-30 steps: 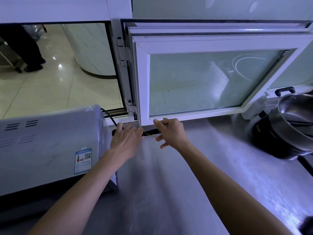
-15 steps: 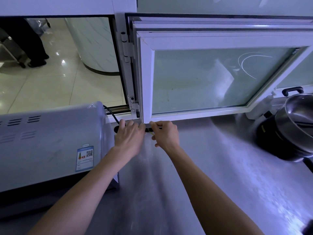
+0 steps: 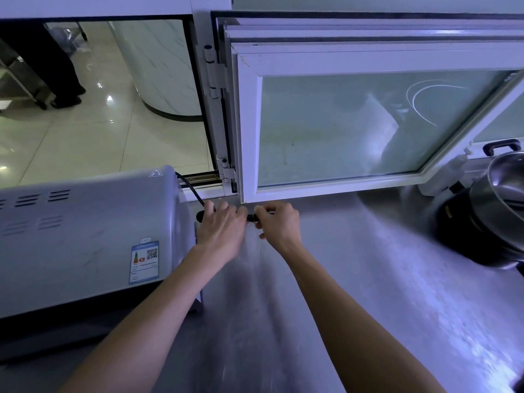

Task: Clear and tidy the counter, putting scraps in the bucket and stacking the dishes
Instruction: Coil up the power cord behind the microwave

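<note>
At the back of the steel counter (image 3: 368, 293), both my hands meet just under the lower corner of the open window sash (image 3: 249, 131). A black cable (image 3: 192, 188) runs from behind the grey appliance (image 3: 85, 236) down into my left hand (image 3: 224, 225), which lies closed over a dark bundle of it. My right hand (image 3: 279, 222) pinches the short black piece (image 3: 251, 217) that shows between the two hands. Most of the bundle is hidden under my fingers. No scraps, bucket or dishes are in view.
A steel pot (image 3: 507, 194) sits on a black cooker base (image 3: 459, 222) at the right edge. A white bottle (image 3: 442, 177) stands behind it. Through the open hatch a tiled floor and a person's legs (image 3: 56, 66) show at top left.
My right hand has slid left until it nearly touches my left hand. The thin yellowish strand seen between them earlier no longer shows. My view has shifted slightly.
</note>
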`<control>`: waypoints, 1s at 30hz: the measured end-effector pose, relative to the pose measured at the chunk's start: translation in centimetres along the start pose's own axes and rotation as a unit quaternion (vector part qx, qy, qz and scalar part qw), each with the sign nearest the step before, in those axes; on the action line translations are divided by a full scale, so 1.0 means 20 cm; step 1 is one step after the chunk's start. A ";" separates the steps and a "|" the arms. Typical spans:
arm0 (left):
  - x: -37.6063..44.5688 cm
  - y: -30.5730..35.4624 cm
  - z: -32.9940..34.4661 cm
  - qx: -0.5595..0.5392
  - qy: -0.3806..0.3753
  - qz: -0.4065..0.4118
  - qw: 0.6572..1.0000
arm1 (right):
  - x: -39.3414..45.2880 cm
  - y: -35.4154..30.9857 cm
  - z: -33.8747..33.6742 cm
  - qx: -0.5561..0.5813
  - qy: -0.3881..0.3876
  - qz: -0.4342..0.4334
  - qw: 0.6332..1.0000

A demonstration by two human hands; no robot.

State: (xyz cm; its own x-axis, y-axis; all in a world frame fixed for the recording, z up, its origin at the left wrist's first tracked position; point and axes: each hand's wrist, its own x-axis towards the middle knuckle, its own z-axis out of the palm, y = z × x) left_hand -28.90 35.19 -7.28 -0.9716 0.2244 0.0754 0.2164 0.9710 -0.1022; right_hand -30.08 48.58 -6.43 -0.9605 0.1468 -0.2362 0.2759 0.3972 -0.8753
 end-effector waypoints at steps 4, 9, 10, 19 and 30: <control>0.02 0.03 0.00 0.005 0.006 -0.003 1.000 | 0.00 0.05 0.01 0.020 0.015 -0.013 1.000; 0.05 0.05 0.01 0.005 0.007 -0.009 1.000 | 0.01 0.09 -0.02 0.034 0.016 -0.033 0.999; 0.05 0.06 0.02 0.005 0.007 -0.010 1.000 | 0.02 0.09 -0.03 0.026 0.012 -0.043 0.999; 0.10 0.10 0.14 0.008 0.024 -0.011 1.000 | 0.08 0.16 -0.16 -0.087 -0.050 -0.090 0.991; 0.16 0.13 0.26 -0.018 0.023 -0.043 0.999 | 0.21 0.24 -0.08 -0.017 -0.082 -0.036 0.996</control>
State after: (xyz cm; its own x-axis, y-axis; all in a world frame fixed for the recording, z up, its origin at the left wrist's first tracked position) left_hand -31.94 38.00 -12.45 -0.9815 0.1421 0.1281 0.1357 0.9891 -0.0577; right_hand -32.80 52.55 -10.95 -0.9699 -0.0323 -0.2415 0.2044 0.4315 -0.8786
